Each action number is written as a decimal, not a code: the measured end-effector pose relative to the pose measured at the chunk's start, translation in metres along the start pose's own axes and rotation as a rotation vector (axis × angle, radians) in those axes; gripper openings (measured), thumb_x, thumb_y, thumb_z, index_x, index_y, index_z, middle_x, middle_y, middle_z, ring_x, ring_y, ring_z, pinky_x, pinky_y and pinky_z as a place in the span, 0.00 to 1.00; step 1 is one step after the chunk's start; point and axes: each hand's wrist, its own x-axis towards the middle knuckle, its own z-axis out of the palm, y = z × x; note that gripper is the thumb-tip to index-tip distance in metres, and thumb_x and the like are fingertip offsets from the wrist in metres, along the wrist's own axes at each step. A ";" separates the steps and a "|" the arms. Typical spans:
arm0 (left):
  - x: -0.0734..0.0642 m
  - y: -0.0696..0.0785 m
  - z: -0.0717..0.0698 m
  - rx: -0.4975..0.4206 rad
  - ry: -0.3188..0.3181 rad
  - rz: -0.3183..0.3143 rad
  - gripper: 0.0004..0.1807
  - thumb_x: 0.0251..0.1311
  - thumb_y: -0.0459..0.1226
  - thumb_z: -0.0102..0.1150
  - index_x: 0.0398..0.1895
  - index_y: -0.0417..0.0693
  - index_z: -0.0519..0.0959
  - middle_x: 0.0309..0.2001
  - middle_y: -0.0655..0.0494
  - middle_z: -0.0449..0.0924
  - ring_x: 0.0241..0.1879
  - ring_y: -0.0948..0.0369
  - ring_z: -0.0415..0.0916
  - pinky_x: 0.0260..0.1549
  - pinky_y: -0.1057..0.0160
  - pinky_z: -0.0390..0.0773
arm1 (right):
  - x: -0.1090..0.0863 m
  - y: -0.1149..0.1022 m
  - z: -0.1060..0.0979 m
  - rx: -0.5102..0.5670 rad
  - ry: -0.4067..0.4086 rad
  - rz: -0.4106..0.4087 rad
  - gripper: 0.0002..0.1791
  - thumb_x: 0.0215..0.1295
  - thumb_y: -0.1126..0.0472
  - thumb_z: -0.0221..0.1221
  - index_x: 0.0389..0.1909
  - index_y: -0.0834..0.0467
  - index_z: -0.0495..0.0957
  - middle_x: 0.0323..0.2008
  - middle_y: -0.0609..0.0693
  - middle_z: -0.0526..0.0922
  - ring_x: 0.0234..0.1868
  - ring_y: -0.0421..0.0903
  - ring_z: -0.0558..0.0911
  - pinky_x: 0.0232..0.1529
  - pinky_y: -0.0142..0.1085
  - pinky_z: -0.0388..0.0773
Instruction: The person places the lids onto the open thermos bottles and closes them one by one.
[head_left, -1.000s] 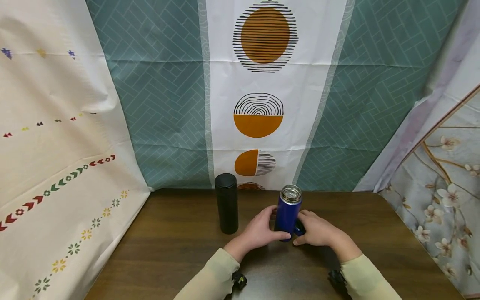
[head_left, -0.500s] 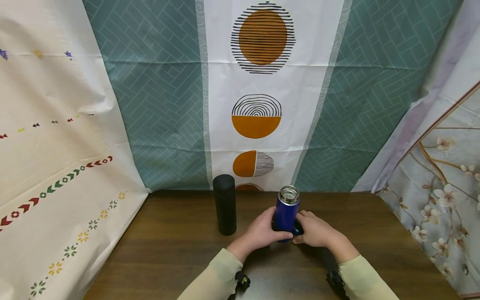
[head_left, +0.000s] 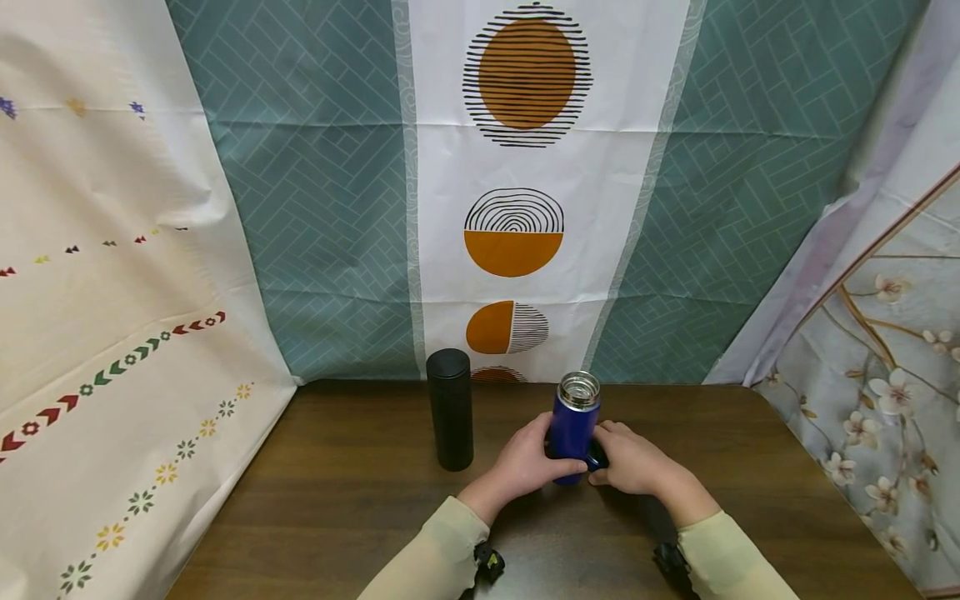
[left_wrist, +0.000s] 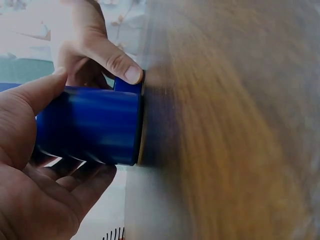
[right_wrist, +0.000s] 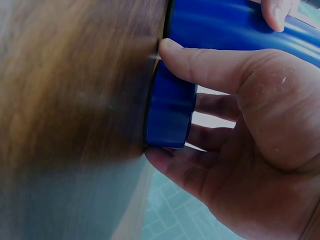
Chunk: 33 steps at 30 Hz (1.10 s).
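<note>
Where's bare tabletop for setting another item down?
Bare wooden table lies left of the black bottle and right of the right hand. It's crowded at the blue thermos, with the left hand around it and the blue lid beside its base.

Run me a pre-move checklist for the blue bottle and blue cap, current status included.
1. Blue bottle upright on the table: ok.
2. Left hand holding the bottle: ok, thumb and fingers round its lower part.
3. Right hand holding the blue cap: ok, thumb and fingers round it, beside the bottle's base.
4. Bottle mouth covered: not ok, it's open.
5. Black bottle apart from both hands: ok.
6. Bottle contents: cannot tell.
</note>
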 end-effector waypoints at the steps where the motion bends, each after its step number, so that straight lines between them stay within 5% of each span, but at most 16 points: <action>1: 0.000 0.000 0.000 0.000 0.001 0.001 0.45 0.64 0.54 0.82 0.80 0.52 0.72 0.70 0.54 0.82 0.65 0.54 0.83 0.66 0.43 0.82 | 0.000 0.001 0.000 -0.004 0.001 -0.001 0.43 0.59 0.56 0.84 0.74 0.60 0.77 0.62 0.60 0.84 0.67 0.65 0.79 0.68 0.65 0.78; 33: -0.015 -0.001 -0.010 0.020 -0.010 0.009 0.43 0.62 0.54 0.84 0.76 0.51 0.75 0.68 0.56 0.83 0.64 0.55 0.83 0.65 0.45 0.83 | -0.002 -0.002 -0.001 -0.020 0.014 0.000 0.40 0.58 0.54 0.85 0.69 0.61 0.81 0.56 0.55 0.85 0.59 0.57 0.83 0.61 0.59 0.83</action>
